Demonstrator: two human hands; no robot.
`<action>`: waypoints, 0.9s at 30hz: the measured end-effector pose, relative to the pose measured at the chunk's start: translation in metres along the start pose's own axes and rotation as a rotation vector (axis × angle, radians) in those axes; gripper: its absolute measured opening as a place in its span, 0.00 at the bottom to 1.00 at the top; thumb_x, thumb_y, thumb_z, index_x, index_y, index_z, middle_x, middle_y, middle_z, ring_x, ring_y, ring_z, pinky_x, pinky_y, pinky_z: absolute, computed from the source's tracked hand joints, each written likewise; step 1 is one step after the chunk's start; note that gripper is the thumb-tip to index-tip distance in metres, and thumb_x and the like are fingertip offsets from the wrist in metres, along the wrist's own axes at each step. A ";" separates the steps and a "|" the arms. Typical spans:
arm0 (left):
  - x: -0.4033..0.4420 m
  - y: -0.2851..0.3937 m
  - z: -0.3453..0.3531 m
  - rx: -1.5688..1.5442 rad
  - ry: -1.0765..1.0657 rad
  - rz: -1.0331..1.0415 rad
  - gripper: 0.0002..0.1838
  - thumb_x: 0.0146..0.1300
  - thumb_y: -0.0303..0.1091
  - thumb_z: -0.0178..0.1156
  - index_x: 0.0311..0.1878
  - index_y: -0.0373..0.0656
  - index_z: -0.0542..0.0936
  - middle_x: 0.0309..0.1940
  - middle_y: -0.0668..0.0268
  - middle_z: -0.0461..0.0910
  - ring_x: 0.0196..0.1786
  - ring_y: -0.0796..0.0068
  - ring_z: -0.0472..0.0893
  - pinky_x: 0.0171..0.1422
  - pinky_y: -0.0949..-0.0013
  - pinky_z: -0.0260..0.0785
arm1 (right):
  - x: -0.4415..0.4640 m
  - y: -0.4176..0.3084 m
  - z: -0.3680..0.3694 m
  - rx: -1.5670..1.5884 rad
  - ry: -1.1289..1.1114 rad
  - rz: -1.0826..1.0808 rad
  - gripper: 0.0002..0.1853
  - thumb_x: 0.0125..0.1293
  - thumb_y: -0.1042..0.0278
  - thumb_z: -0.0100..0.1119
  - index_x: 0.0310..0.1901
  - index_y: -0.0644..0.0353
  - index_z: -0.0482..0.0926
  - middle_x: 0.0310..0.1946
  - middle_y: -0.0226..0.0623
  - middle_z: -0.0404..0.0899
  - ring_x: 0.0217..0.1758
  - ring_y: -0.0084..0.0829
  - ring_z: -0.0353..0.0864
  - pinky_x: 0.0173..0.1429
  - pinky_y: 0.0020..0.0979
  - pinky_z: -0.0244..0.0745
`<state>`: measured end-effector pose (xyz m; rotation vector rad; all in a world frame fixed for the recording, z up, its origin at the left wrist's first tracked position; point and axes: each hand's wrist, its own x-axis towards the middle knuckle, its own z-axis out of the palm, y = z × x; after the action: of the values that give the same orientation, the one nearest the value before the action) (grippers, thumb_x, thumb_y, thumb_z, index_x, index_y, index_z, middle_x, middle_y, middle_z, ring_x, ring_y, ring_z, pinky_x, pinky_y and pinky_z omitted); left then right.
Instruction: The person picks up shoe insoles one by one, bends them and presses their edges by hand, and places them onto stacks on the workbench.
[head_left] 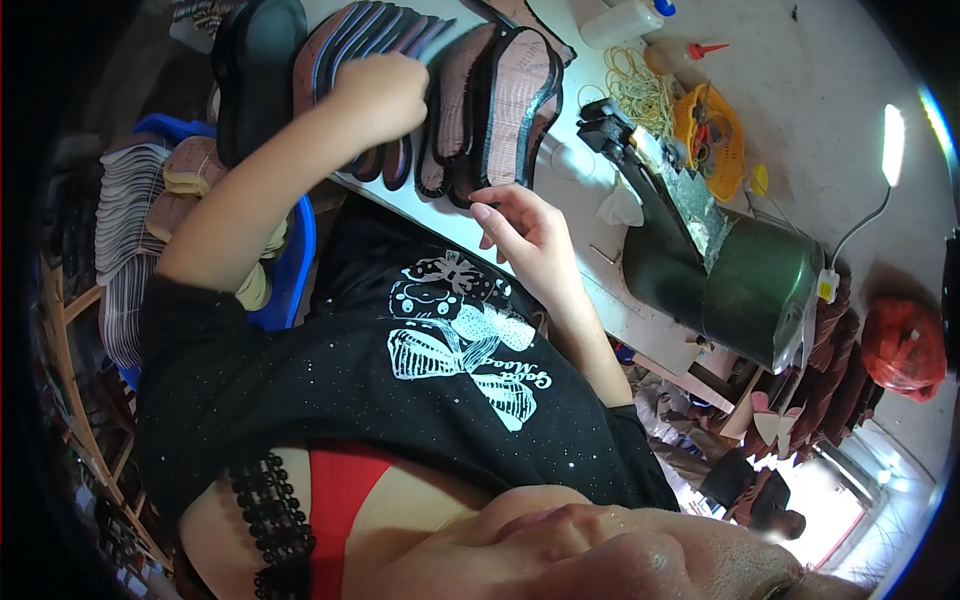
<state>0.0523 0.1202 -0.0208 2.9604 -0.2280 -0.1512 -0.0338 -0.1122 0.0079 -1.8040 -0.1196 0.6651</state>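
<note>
My left hand (385,95) reaches over a row of dark-edged shoe soles (335,45) standing close together on the table. Its fingers curl down out of sight, closed at a sole whose upper end (437,38) looks smeared by motion. Beside it lie several soles with pinkish-brown printed faces and black rims (515,90), overlapping one another. My right hand (530,228) is at the near end of these soles, thumb and fingers apart and loosely bent, with nothing visible in it. Whether its fingertips touch the sole's end I cannot tell.
Large black soles (262,60) stand at the left. A blue bin (300,270) holds stacked pale pieces (135,200). Rightward are a dark green cylindrical machine (755,280), a yellow basket (735,165), rubber bands (640,85), a white bottle (625,22) and a lamp (892,145).
</note>
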 end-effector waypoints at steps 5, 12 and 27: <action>-0.044 0.042 -0.082 -0.544 0.140 0.124 0.12 0.53 0.34 0.59 0.21 0.36 0.74 0.14 0.54 0.71 0.19 0.60 0.75 0.26 0.63 0.64 | -0.011 -0.017 -0.002 0.506 -0.095 -0.131 0.27 0.64 0.62 0.64 0.59 0.67 0.67 0.47 0.36 0.77 0.50 0.24 0.76 0.57 0.27 0.70; -0.043 0.103 -0.083 -1.176 0.287 0.392 0.04 0.64 0.28 0.58 0.39 0.38 0.76 0.28 0.70 0.75 0.30 0.84 0.73 0.34 0.77 0.65 | -0.033 -0.038 -0.031 0.255 0.067 -0.365 0.31 0.63 0.75 0.61 0.66 0.68 0.61 0.60 0.41 0.70 0.63 0.27 0.69 0.67 0.30 0.62; -0.004 0.159 -0.054 -2.010 -0.199 0.344 0.17 0.68 0.40 0.60 0.47 0.33 0.72 0.38 0.61 0.82 0.36 0.82 0.80 0.42 0.79 0.74 | -0.058 -0.007 -0.088 0.250 -0.181 -0.641 0.28 0.63 0.54 0.65 0.52 0.74 0.74 0.30 0.40 0.82 0.27 0.24 0.80 0.35 0.23 0.75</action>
<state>0.0314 -0.0252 0.0604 0.8965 -0.3059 -0.3354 -0.0371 -0.2080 0.0523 -1.3513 -0.6761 0.3568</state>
